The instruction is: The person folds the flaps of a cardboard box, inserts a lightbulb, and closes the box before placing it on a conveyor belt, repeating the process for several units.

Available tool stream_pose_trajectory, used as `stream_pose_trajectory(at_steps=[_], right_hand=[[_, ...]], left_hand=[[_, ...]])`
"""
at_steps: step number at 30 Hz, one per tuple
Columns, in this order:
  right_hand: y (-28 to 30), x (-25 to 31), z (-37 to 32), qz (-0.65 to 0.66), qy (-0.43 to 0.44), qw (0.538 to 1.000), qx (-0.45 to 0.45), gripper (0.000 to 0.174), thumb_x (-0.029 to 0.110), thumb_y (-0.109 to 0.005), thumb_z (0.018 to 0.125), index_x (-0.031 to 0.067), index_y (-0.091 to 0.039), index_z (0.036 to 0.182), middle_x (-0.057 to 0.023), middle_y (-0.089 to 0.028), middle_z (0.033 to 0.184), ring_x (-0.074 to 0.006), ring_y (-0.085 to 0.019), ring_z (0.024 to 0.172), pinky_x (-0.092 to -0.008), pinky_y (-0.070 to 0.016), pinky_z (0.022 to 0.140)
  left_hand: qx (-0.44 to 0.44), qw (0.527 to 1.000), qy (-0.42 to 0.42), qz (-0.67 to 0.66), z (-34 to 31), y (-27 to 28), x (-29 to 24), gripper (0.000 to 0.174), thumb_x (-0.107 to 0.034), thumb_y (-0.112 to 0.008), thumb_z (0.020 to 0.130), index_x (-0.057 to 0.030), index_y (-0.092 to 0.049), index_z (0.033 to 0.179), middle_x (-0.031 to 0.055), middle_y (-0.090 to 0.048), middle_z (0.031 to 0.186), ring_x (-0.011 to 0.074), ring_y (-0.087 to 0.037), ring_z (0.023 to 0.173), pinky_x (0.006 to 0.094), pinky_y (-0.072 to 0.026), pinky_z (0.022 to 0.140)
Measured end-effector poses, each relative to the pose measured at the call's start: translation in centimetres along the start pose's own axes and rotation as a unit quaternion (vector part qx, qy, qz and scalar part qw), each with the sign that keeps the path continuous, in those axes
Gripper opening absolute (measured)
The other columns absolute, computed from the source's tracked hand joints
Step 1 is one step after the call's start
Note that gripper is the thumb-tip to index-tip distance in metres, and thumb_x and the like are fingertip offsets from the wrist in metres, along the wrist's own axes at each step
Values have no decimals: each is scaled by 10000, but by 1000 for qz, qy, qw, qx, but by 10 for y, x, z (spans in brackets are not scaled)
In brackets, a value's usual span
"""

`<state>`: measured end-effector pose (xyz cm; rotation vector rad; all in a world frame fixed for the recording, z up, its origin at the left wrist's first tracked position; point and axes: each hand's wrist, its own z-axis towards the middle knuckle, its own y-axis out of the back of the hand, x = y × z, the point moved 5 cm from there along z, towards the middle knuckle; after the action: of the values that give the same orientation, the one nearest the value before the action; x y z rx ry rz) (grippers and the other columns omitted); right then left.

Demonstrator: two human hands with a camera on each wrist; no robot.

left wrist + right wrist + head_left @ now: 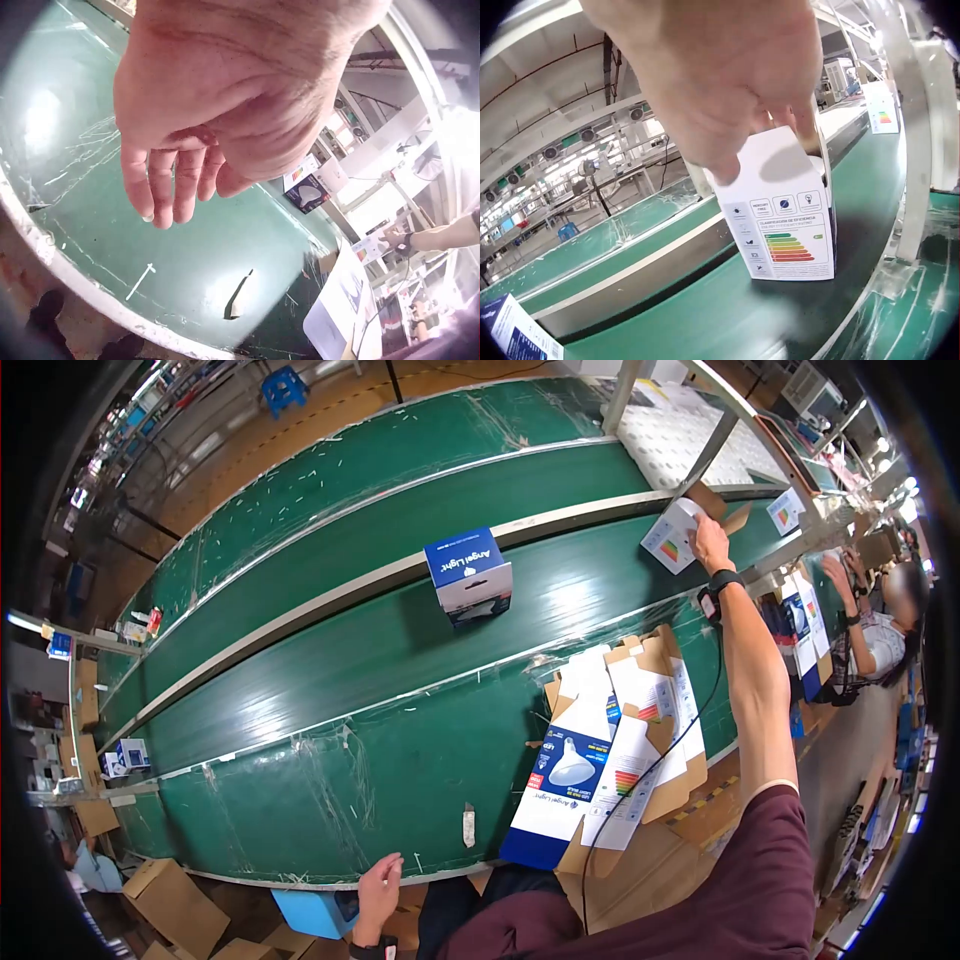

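Note:
At the far right of the conveyor my right hand [711, 544] grips the top of a light bulb box [664, 546]. In the right wrist view this white carton [787, 240] stands on the green belt, a coloured efficiency chart facing the camera. The thumb lies on its near face; the other fingers are partly hidden behind it. My left hand [378, 890] hangs with fingers loosely bent by the front edge of the green table [300, 810], holding nothing. A blue and white Angel Light box [470, 575] stands mid-belt.
A pile of flattened bulb cartons [600, 760] lies on the table at right front. Another white box [786, 512] stands farther right along the belt. Another person [880, 630] works at the right. Cardboard boxes [178, 905] and a blue bin [308, 913] are below the front edge.

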<state>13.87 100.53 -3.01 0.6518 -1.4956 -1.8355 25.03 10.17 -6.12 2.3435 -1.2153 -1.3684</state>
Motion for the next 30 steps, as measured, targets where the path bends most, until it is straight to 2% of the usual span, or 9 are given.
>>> stream_pose_trajectory(at_steps=[8,14,16,19,22,24,25,28,30], right_hand=[[149,149,-77,155,134,975,-86,138,197,-788,806,74,-754,859,-199,-706,809,-402,-700,760,-475,-577,685],[243,306,-272,91,247,963,-59,110,116,-673,785,131,-666,893,-83,-637,755,-259,-668,669,-436,-504,575],[238,364,-343,125,276,953,4,128,141,-646,773,60,-623,870,-95,-647,775,-245,-693,702,-397,-554,585],[211,456,-446,267,233,932,78,149,143,-667,784,27,-672,877,-93,-665,725,-275,-701,644,-402,-567,584],[75,609,-587,375,0,926,-37,637,386,-482,1017,249,-335,1621,-102,-443,1587,-205,-556,1216,-463,-432,1049],[161,609,-616,150,-7,986,-71,608,337,-460,1016,173,-377,1595,-116,-532,1472,-256,-579,1169,-431,-454,1026],[206,603,-599,333,90,918,197,589,283,-484,998,134,-418,1564,-119,-570,1403,-296,-580,1172,-427,-470,1006],[216,626,-632,322,326,888,-17,584,270,-527,968,118,-464,1528,-114,-568,1406,-311,-570,1179,-443,-473,989],[265,615,-615,335,432,838,-9,589,275,-590,922,111,-508,1482,-130,-579,1361,-322,-568,1189,-453,-499,926]], left_hand=[[34,986,-146,77,48,-17,-127,488,-101,-665,961,-6,-560,1427,192,-696,1288,295,-710,1096,393,-553,949],[-78,930,-343,111,32,-21,-208,968,-143,-823,826,0,-265,1603,261,-495,1518,389,-562,1316,447,-461,1083],[-122,923,-361,60,22,-20,-204,1123,-251,-917,700,44,-266,1566,275,-351,1599,460,-352,1469,526,-341,1174],[-129,922,-364,26,28,0,-183,1086,-278,-889,735,52,-270,1564,288,-360,1589,464,-370,1457,524,-350,1171],[-113,920,-374,11,31,32,-141,1050,-305,-860,771,61,-274,1562,302,-369,1579,467,-388,1445,523,-359,1169],[-99,922,-375,11,28,57,-100,1028,-322,-841,795,66,-276,1561,311,-375,1573,469,-400,1437,521,-366,1167],[-94,924,-370,9,28,70,-75,1017,-331,-831,807,69,-278,1560,316,-379,1570,470,-406,1433,521,-369,1166],[-79,928,-365,7,32,108,-17,987,-358,-803,842,78,-282,1558,329,-388,1560,473,-424,1421,519,-378,1163],[-68,929,-364,7,36,130,18,968,-376,-784,866,83,-285,1557,338,-394,1554,475,-436,1413,518,-384,1161]])
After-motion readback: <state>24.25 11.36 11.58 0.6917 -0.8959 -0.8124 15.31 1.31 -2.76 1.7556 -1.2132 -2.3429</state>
